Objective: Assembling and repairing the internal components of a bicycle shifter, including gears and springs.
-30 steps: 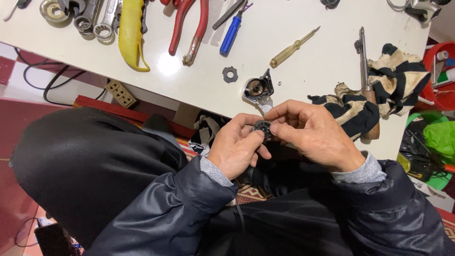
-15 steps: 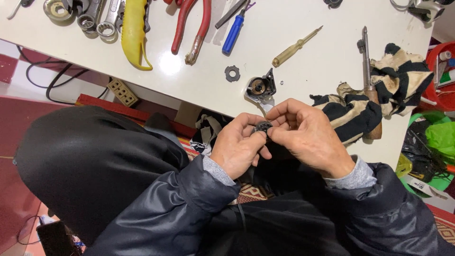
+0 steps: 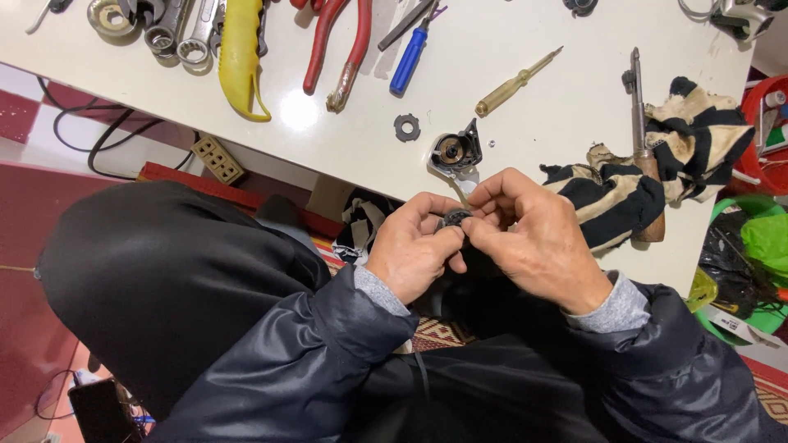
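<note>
My left hand (image 3: pixel 414 246) and my right hand (image 3: pixel 533 234) meet over my lap, just below the white table's front edge (image 3: pixel 345 168). Both pinch a small dark round part (image 3: pixel 453 219) between their fingertips; most of it is hidden by the fingers. Just above the hands, on the table edge, lies a small black and silver mechanism housing (image 3: pixel 455 152) with a round opening. A dark toothed ring (image 3: pixel 406 127) sits to its left.
On the table lie a yellow-handled screwdriver (image 3: pixel 513 82), a blue-handled screwdriver (image 3: pixel 410 57), red pliers (image 3: pixel 332 53), a yellow tool handle (image 3: pixel 240 53), wrenches (image 3: pixel 176 33), a black and cream rag (image 3: pixel 648 176) and a wooden-handled tool (image 3: pixel 642 139). A power strip (image 3: pixel 217 160) lies on the floor.
Both hands stay together on the small part, with only slight finger movement. The view has shifted a little.
</note>
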